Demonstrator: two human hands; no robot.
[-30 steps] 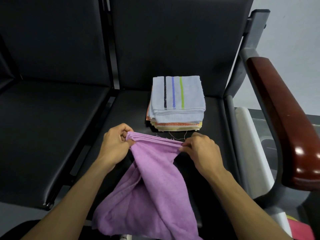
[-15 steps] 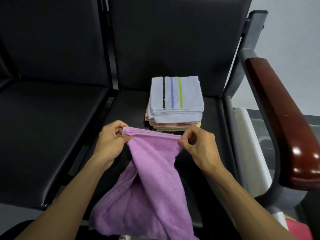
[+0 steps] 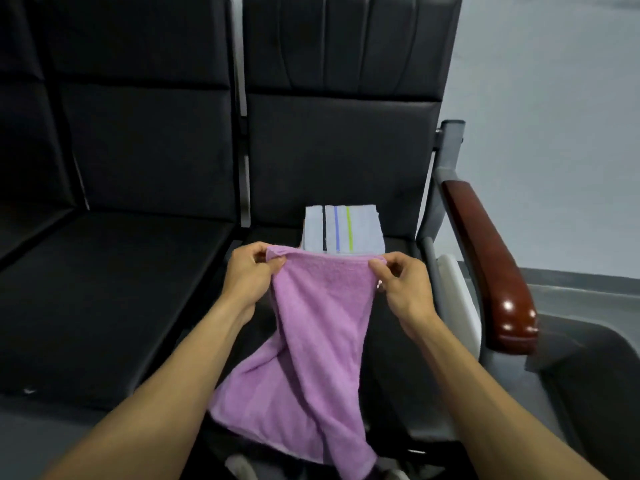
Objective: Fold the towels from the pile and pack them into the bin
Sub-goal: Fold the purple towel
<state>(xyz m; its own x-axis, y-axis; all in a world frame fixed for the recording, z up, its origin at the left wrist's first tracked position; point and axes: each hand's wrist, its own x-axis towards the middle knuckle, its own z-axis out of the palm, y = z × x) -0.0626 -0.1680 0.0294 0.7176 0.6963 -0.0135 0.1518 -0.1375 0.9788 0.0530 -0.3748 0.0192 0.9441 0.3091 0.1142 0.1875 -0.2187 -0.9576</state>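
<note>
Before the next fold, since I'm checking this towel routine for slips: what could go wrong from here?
The purple towel hangs twisted below the left hand and right hand, which pinch only its top corners, so a fold made now may come out crooked. Its lower end trails past the seat's front edge and could snag. Swinging it forward might knock the folded stack just behind.

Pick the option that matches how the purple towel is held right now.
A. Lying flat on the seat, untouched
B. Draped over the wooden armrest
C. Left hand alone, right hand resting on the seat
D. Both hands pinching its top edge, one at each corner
D: the left hand and the right hand each pinch an end of the purple towel along its top edge, and the rest hangs down between the arms.
</note>
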